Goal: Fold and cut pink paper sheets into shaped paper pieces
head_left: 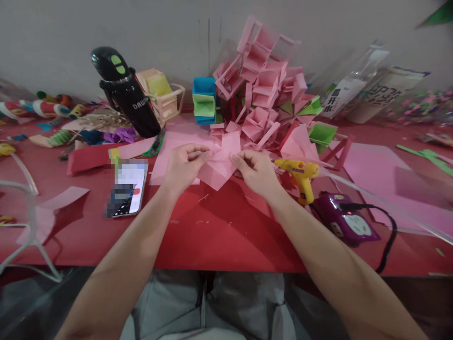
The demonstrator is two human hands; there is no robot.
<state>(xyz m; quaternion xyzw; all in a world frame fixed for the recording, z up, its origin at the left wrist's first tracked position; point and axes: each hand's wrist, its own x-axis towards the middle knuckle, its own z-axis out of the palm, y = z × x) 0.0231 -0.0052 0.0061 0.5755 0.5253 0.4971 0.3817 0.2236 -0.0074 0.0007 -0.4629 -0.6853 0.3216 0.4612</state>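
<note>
Over the red table [219,236] both hands grip one folded pink paper piece [221,163]. My left hand [184,165] pinches its left side with curled fingers. My right hand [256,170] pinches its right edge between thumb and fingers. The paper is held just above the tabletop, in front of a tall heap of folded pink paper shapes [264,85]. A flat pink sheet [170,151] lies under and behind my left hand.
A yellow glue gun [300,174] stands right of my right hand, beside a purple device [345,222] with a black cable. A phone [129,189] lies at the left, a black bottle [125,89] behind it. Blue and green paper boxes [204,101] stand at the back.
</note>
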